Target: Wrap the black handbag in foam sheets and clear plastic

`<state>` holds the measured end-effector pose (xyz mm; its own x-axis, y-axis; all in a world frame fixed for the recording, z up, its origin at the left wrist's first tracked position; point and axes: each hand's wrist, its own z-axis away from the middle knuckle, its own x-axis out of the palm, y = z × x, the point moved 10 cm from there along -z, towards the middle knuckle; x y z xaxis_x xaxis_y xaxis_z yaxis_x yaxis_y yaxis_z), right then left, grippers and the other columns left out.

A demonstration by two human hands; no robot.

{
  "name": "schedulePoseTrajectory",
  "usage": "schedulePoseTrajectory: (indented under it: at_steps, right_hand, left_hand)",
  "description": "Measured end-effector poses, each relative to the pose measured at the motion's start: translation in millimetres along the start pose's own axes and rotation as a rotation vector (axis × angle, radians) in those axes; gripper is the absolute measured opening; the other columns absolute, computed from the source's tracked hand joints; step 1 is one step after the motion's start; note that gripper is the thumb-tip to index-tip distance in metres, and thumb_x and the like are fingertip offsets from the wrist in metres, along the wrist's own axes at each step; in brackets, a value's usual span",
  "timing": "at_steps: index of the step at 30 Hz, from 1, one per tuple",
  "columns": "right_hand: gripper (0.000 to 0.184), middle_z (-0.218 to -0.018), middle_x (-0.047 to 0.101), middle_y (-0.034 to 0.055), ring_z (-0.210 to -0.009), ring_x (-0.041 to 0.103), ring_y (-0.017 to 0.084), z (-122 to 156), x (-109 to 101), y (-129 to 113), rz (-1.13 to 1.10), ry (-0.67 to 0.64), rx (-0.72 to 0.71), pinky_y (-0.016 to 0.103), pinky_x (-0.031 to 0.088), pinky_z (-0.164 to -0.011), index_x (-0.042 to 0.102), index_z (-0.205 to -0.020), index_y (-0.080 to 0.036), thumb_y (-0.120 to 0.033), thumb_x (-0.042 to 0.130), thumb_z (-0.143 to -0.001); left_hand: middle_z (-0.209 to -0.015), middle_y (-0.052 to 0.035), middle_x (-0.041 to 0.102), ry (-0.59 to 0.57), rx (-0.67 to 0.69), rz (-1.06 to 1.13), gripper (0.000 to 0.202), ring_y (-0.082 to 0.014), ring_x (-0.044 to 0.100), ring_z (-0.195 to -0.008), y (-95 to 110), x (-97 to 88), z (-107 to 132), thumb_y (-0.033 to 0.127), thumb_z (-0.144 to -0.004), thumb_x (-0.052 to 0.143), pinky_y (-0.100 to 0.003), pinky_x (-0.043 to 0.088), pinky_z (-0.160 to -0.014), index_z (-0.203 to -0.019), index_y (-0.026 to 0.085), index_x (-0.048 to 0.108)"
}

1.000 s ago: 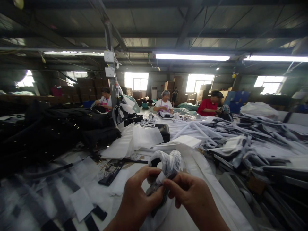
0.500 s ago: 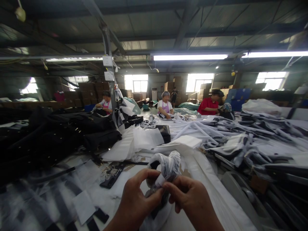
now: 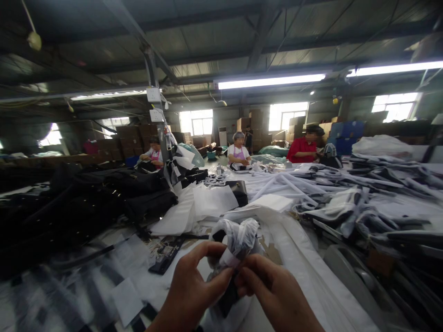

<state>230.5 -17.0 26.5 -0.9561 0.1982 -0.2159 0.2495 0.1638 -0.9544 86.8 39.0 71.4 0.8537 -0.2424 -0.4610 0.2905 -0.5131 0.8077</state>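
Observation:
Low in the middle of the view, my left hand [image 3: 194, 288] and my right hand [image 3: 273, 290] meet, both pinched on a dark strap wrapped in crinkled clear plastic [image 3: 238, 235]. The wrapped end bunches up above my fingertips, and a dark part of the strap hangs down between my hands. Both hands hover over the white-covered table [image 3: 297, 258].
Black bags [image 3: 104, 193] are heaped at the left. Wrapped straps [image 3: 363, 203] pile up at the right, white sheets [image 3: 207, 200] lie in the middle, and a dark flat piece [image 3: 166, 256] lies near my left hand. Three seated people [image 3: 238, 154] work at the far end.
My view has tilted down a little. My hands have drawn closer together on the wrapped strap, and the fingers have shifted slightly.

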Motion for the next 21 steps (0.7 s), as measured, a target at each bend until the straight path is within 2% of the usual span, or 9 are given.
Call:
schedulePoseTrajectory:
  at_steps: [5,9,13,16,21]
  right_hand:
    - [0.028,-0.082,0.076,0.0032,-0.076,0.073,0.022,-5,2,5,-0.079,-0.022,-0.007,0.031,0.056,-0.07,0.054,-0.115,-0.021,-0.033,0.058,-0.09]
    - [0.018,-0.088,0.076,0.0046,-0.078,0.072,0.022,-7,-1,-5,0.084,0.082,-0.141,0.031,0.055,-0.07,0.055,-0.106,-0.022,-0.023,0.052,-0.089]
    - [0.018,-0.086,0.075,0.0045,-0.077,0.071,0.022,-6,-1,-14,0.145,0.205,-0.202,0.03,0.054,-0.069,0.055,-0.101,-0.023,-0.016,0.045,-0.087]
    - [0.017,-0.088,0.075,0.0056,-0.076,0.07,0.021,-8,3,-18,0.132,0.202,-0.217,0.029,0.053,-0.067,0.054,-0.096,-0.023,-0.014,0.042,-0.088]
    - [0.021,-0.087,0.073,0.0075,-0.073,0.068,0.02,-11,8,-18,0.168,0.188,-0.223,0.028,0.051,-0.066,0.052,-0.102,-0.019,-0.013,0.04,-0.088]
  left_hand:
    - [-0.089,0.0024,0.074,-0.053,0.0,0.031,0.02,-0.0211,0.068,-0.087,1,5.4,0,0.024,-0.073,0.07,-0.027,0.05,-0.079,-0.093,0.025,0.073]
    - [-0.09,0.0019,0.074,-0.096,-0.031,0.075,0.018,-0.0211,0.068,-0.089,-3,7.9,-2,0.024,-0.076,0.07,-0.028,0.049,-0.082,-0.093,0.025,0.073]
    - [-0.095,0.001,0.074,-0.111,-0.029,0.07,0.02,-0.0217,0.067,-0.092,-10,5.3,-4,0.029,-0.079,0.073,-0.03,0.049,-0.085,-0.098,0.026,0.072]
    - [-0.095,0.0,0.074,-0.117,-0.031,0.087,0.019,-0.0222,0.067,-0.092,-13,3.4,-4,0.032,-0.081,0.073,-0.03,0.049,-0.085,-0.099,0.025,0.071]
    - [-0.093,-0.0009,0.072,-0.11,-0.026,0.114,0.018,-0.0225,0.066,-0.09,-12,2.8,-3,0.032,-0.081,0.072,-0.032,0.049,-0.084,-0.097,0.024,0.07]
